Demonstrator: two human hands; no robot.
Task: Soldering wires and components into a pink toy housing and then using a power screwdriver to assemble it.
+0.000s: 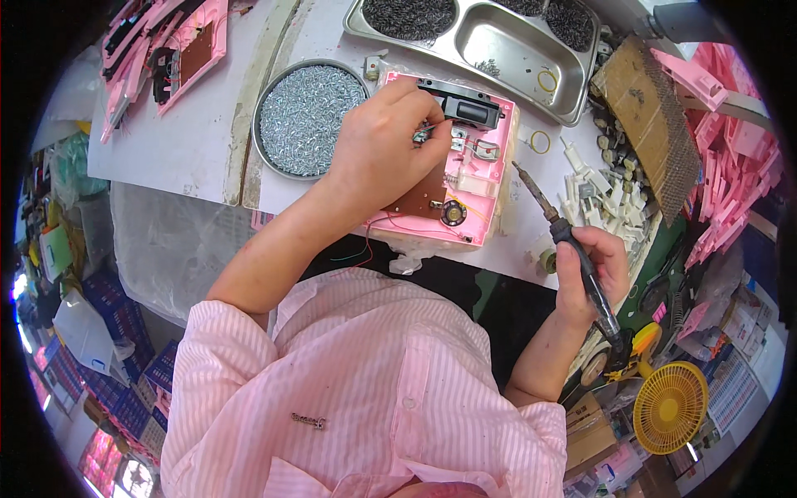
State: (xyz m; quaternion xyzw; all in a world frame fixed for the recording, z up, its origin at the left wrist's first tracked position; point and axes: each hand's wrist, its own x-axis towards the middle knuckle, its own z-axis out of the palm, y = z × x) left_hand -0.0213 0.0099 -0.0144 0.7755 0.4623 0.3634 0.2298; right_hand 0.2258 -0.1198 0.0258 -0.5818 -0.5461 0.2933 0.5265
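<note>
My left hand (386,137) reaches over a pink plastic housing (491,187), its thumb and forefinger pinched on a thin wire near a black battery-box-like part (471,110). The fingers hide part of the wiring there. Inside the housing are a brown circuit board (422,197), a small round speaker (454,212) and loose red and yellow wires. My right hand (581,274) grips a soldering iron (588,274) by its dark handle. The iron's tip points up and left, just right of the housing and apart from it.
A round tin of screws (309,119) stands left of the housing. Behind lies a steel compartment tray (521,51) with dark small parts. White plastic parts (610,203) and a brown board (643,124) are at the right. Pink housings (191,58) lie far left; a yellow fan (671,407) stands lower right.
</note>
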